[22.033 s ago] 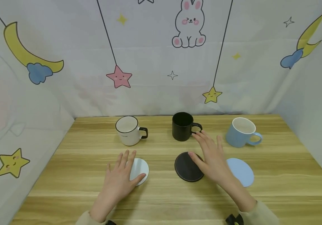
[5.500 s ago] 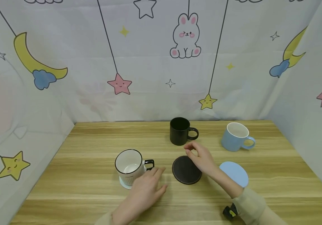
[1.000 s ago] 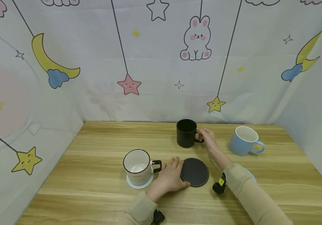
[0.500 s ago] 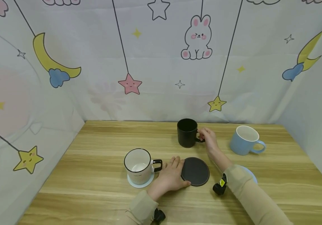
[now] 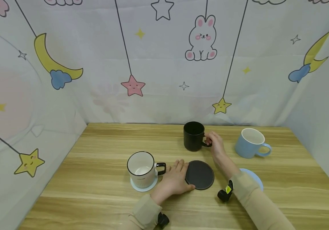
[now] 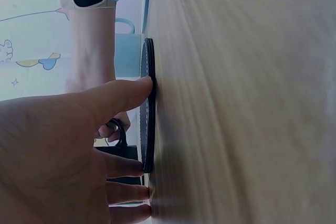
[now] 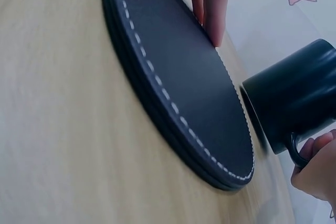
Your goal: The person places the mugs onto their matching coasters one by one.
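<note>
Since half a second ago, the black mug [image 5: 192, 138] has slid slightly toward 3 o'clock together with the right hand [image 5: 215, 142]; since the earliest frame, the white mug [image 5: 142, 172] has come onto the pale coaster [image 5: 144, 189]. The right hand pinches the black mug's handle with curled fingers. I cannot tell whether that mug's base touches the bench [image 5: 101, 179].

Taking the black coaster [image 5: 200, 175] as the dial's centre, the black mug is upright, near and apart at 12 o'clock. The left hand [image 5: 174, 180] lies at 9 o'clock with fingers extended, its thumb and fingertips against the coaster's edge. It fills the space between the coaster and the white mug, whose black handle points toward the fingers. That mug stands farther out at 9 o'clock.

At 2 o'clock, well apart, stands the blue mug [image 5: 249, 144], its handle toward 3 o'clock. The blue coaster [image 5: 254, 176] lies at 3 o'clock, partly covered by the right sleeve [image 5: 247, 188], which crosses from 4 o'clock. A black wrist camera [image 5: 224, 194] hangs between that sleeve and the black coaster. Beyond the bench at 12 o'clock hangs a printed cloth [image 5: 164, 57].
</note>
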`<move>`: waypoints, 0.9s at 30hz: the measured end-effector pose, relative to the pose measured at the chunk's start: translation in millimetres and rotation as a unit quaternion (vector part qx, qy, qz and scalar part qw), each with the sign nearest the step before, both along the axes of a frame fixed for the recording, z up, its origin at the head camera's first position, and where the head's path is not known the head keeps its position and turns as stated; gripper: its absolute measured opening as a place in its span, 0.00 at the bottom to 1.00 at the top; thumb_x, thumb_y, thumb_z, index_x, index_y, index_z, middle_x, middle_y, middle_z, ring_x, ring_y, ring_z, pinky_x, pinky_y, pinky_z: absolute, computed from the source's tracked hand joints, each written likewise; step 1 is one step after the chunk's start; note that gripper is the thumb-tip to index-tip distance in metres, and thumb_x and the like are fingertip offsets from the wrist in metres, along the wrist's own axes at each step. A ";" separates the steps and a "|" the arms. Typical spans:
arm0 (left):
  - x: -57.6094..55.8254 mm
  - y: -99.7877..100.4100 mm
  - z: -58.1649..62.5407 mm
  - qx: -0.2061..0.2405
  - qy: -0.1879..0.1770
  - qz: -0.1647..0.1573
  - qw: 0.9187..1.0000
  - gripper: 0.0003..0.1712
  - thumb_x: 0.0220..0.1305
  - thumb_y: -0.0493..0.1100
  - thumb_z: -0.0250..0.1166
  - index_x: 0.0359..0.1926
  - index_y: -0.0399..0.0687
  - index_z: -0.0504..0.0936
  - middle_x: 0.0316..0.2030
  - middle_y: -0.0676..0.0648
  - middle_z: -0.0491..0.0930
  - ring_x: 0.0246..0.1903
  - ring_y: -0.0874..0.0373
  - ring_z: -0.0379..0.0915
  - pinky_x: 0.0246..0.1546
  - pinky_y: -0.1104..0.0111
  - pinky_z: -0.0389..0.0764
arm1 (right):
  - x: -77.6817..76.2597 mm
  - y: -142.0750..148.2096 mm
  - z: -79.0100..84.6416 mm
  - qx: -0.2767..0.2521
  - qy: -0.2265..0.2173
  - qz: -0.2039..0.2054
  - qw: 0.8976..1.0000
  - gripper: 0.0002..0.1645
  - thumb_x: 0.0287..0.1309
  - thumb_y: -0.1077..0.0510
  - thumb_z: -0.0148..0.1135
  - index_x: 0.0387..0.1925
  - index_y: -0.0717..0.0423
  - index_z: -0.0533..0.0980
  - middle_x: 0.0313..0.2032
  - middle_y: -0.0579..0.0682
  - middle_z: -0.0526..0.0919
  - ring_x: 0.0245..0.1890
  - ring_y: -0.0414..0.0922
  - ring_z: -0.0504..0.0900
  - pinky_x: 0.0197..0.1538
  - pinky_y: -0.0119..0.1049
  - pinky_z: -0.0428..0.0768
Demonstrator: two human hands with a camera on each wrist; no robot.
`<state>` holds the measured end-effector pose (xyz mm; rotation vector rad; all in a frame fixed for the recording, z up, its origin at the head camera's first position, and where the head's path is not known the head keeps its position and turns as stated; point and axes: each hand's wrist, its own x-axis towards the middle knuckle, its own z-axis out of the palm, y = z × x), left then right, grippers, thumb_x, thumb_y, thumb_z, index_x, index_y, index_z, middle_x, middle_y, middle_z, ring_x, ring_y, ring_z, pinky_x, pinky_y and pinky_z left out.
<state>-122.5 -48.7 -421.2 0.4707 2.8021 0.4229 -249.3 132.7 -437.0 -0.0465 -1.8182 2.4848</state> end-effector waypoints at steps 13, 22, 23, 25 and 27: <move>0.4 0.0 2.4 -0.004 -0.001 0.002 1.000 0.51 0.57 0.64 0.65 0.73 0.47 0.57 0.75 0.42 0.52 0.75 0.47 0.46 0.71 0.46 0.55 | 9.6 -2.3 5.5 -0.025 -0.004 0.002 1.000 0.28 0.64 0.69 0.48 0.09 0.53 0.57 0.15 0.44 0.60 0.19 0.41 0.59 0.36 0.32 0.61; 0.3 -1.8 -1.0 -0.006 0.005 -0.002 1.000 0.50 0.57 0.64 0.65 0.73 0.46 0.57 0.74 0.42 0.52 0.75 0.47 0.47 0.70 0.47 0.56 | 19.5 -0.9 11.4 -0.012 0.011 0.014 1.000 0.27 0.67 0.65 0.49 0.12 0.52 0.55 0.15 0.45 0.57 0.20 0.42 0.59 0.40 0.36 0.61; 0.6 -1.7 -0.7 -0.005 0.007 -0.003 1.000 0.50 0.57 0.64 0.65 0.73 0.46 0.57 0.74 0.42 0.53 0.75 0.47 0.47 0.70 0.47 0.56 | 20.1 -0.5 11.8 -0.012 0.014 0.014 1.000 0.27 0.67 0.65 0.49 0.12 0.52 0.55 0.15 0.45 0.57 0.20 0.42 0.58 0.39 0.36 0.61; 1.0 -1.4 -1.0 -0.005 0.010 -0.005 1.000 0.50 0.57 0.64 0.65 0.73 0.46 0.57 0.74 0.42 0.53 0.75 0.47 0.47 0.70 0.47 0.57 | 21.7 0.4 12.8 -0.011 0.018 0.013 1.000 0.27 0.67 0.66 0.48 0.12 0.51 0.54 0.15 0.45 0.56 0.20 0.42 0.57 0.38 0.35 0.60; 1.4 -1.1 -0.7 -0.005 0.011 -0.006 1.000 0.51 0.57 0.64 0.65 0.73 0.46 0.57 0.74 0.42 0.53 0.74 0.47 0.48 0.70 0.47 0.57 | 23.4 1.6 14.0 -0.013 0.017 0.013 1.000 0.28 0.67 0.66 0.48 0.12 0.51 0.54 0.15 0.45 0.56 0.20 0.42 0.57 0.38 0.35 0.60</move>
